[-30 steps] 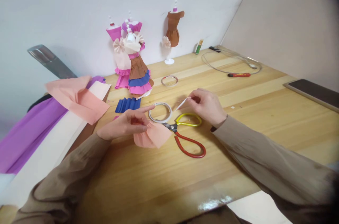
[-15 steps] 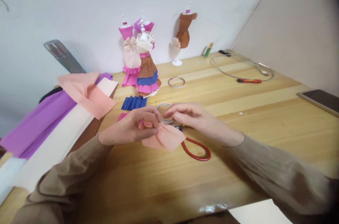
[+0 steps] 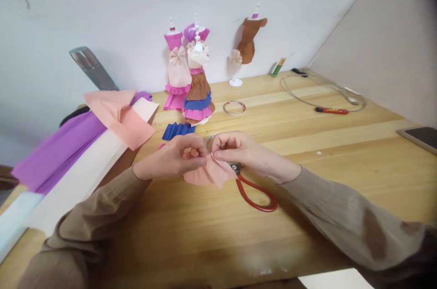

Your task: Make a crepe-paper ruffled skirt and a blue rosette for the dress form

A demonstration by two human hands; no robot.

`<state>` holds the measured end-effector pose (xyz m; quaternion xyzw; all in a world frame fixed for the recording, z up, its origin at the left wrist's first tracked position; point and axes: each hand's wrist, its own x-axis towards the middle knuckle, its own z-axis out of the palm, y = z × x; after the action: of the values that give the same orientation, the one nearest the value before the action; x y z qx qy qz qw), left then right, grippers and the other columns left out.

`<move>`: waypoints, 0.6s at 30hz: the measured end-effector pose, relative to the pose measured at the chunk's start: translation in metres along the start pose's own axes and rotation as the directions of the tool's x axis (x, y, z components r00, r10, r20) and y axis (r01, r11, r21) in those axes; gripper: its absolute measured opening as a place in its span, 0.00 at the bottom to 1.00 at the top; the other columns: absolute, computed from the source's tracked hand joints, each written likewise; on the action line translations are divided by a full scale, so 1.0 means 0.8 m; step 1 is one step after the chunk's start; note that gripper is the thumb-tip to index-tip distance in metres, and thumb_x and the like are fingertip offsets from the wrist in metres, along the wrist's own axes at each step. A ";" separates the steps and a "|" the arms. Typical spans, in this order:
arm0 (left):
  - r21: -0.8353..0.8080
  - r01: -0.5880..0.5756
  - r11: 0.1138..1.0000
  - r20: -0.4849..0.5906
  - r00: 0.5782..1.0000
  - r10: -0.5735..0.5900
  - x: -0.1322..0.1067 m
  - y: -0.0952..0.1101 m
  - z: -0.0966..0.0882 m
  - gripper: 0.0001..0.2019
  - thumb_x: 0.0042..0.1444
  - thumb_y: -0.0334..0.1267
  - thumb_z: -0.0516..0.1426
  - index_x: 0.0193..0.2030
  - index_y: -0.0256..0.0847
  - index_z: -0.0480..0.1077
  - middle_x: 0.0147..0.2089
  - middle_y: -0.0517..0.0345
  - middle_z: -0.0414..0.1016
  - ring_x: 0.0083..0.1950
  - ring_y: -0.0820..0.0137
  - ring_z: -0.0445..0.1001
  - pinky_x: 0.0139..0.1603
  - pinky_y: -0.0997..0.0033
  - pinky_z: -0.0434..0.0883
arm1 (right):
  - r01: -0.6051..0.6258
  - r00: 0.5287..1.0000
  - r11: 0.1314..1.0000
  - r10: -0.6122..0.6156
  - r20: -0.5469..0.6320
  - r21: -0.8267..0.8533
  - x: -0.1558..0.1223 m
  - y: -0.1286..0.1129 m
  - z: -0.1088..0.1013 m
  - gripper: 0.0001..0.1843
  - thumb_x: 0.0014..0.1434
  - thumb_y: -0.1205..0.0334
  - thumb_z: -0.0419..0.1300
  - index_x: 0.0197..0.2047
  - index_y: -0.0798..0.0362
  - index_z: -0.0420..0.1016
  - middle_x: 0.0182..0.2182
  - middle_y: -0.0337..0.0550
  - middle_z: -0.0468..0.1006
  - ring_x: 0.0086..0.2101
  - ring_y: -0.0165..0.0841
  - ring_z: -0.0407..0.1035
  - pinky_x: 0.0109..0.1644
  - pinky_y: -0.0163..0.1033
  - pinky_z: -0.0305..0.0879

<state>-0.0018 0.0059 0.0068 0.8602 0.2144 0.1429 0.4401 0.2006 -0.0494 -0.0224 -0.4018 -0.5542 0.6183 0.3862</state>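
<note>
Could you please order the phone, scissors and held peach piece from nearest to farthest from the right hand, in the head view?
1. Peach piece, touching the right hand.
2. Scissors, partly hidden behind that hand.
3. Phone, at the right picture edge.

Count taken: one left hand [image 3: 170, 159] and one right hand [image 3: 249, 154]; two peach pieces [image 3: 206, 176]; one pair of scissors [image 3: 235, 169], partly covered; one blue pleated piece [image 3: 179, 131]; four dressed miniature forms [image 3: 198, 87]; two rings [image 3: 235, 114], one partly hidden; one red-handled tool [image 3: 332, 110]; one dark-screened device [image 3: 420, 137].
</note>
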 end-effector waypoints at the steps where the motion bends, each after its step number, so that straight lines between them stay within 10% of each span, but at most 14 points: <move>1: -0.001 0.026 1.000 -0.015 1.000 -0.026 0.000 0.000 0.000 0.07 0.58 0.37 0.57 0.31 0.37 0.68 0.31 0.59 0.69 0.33 0.73 0.66 0.36 0.72 0.65 | 0.015 1.000 0.999 -0.015 -0.010 -0.031 0.001 -0.001 0.001 0.15 0.51 0.53 0.67 0.27 0.54 0.69 0.23 0.35 0.68 0.24 0.25 0.59 0.29 0.34 0.54; 8: 0.152 0.101 0.983 -0.050 0.994 -0.094 -0.005 0.010 -0.001 0.08 0.55 0.38 0.56 0.37 0.36 0.72 0.34 0.56 0.74 0.36 0.70 0.70 0.38 0.70 0.67 | 0.298 0.902 0.749 -0.423 -0.082 -0.592 -0.009 -0.006 0.005 0.08 0.56 0.65 0.58 0.25 0.52 0.68 0.25 0.38 0.70 0.30 0.31 0.65 0.36 0.38 0.60; 18: 0.233 0.169 0.958 -0.142 0.980 -0.138 -0.002 0.019 0.010 0.11 0.56 0.37 0.51 0.29 0.36 0.71 0.29 0.57 0.74 0.31 0.70 0.69 0.33 0.71 0.64 | 0.501 0.690 0.209 -0.682 0.242 -0.840 -0.012 0.004 0.012 0.11 0.61 0.72 0.52 0.28 0.52 0.64 0.26 0.43 0.69 0.30 0.35 0.60 0.34 0.41 0.58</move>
<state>0.0036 -0.0083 0.0149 0.8779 0.3235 0.1339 0.3267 0.1948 -0.0619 -0.0242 -0.3467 -0.8553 0.0168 0.3848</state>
